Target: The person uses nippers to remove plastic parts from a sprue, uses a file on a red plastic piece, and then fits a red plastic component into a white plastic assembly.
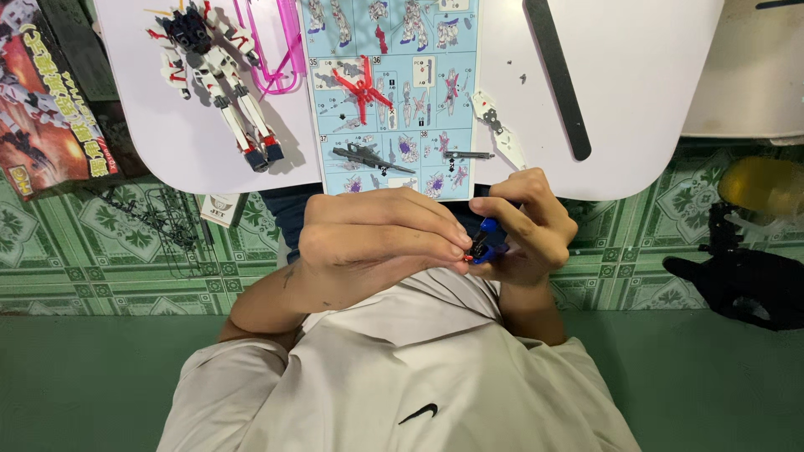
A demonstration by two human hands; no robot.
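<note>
Both my hands meet just below the white table's (636,100) near edge, above my lap. My left hand (368,243) pinches a tiny red and dark plastic part (469,254) at its fingertips. My right hand (528,222) curls around a small blue piece (488,226) that touches that part; I cannot tell whether it is a tool handle or a model part. A pale blue instruction sheet (394,92) lies on the table straight ahead of my hands, with a red part (362,88) and a dark grey gun-shaped part (368,156) on it.
A white, red and blue model robot (222,75) lies at the table's left by a clear pink stand (280,42). A white shield part (498,125) and a black file stick (557,75) lie right. The kit box (42,100), black sprue (155,222) and a dark object (754,285) sit on the green floor.
</note>
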